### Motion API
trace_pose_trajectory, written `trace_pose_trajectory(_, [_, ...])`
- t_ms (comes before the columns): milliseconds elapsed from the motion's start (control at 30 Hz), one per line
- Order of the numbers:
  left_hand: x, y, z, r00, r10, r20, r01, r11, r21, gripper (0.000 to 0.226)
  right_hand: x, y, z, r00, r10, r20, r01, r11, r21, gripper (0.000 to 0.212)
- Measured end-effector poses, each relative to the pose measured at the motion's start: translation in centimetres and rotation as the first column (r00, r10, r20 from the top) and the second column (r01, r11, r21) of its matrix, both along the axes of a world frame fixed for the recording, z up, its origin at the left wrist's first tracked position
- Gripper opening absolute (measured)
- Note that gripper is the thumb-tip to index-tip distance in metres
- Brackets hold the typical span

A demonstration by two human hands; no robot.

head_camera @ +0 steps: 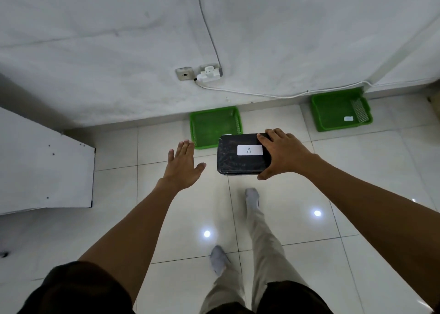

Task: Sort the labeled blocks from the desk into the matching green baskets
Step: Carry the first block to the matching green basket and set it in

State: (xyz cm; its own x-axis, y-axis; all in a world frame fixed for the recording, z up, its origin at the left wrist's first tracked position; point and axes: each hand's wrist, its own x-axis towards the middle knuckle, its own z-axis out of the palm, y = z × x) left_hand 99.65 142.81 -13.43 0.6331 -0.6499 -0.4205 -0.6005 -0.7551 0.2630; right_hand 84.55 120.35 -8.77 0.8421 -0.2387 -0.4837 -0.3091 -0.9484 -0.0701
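Observation:
A black block (235, 163) with a white label reading "A" hangs above the tiled floor. My right hand (283, 154) grips its right end, fingers over the top and thumb underneath. Left of the block, my left hand (183, 166) is flat with fingers spread, and it holds nothing. Just beyond the block, a green basket (214, 125) rests on the floor by the wall, its near right corner hidden by the block. A second green basket (333, 113) with a small white label inside sits farther right against the wall.
A white desk (45, 166) stands at the left. A wall socket (209, 74) with a plug and white cable sits low on the wall. My legs and socked feet (252, 197) are on the glossy tiles below the hands.

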Motion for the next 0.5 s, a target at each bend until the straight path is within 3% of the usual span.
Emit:
trace_pose_trajectory(167, [6.2, -4.8, -6.7, 1.0, 0.004, -0.003, -0.004, 1.0, 0.014, 0.073, 7.5, -5.2, -7.3, 0.996, 0.087, -0.022, -0.087, 0.996, 0.001, 0.119])
trace_pose_trajectory(500, [17.4, -13.6, -34.4, 0.999, 0.013, -0.041, -0.013, 1.0, -0.004, 0.075, 19.5, -13.8, -33.1, 0.995, 0.089, 0.044, -0.089, 0.996, -0.016, 0.119])
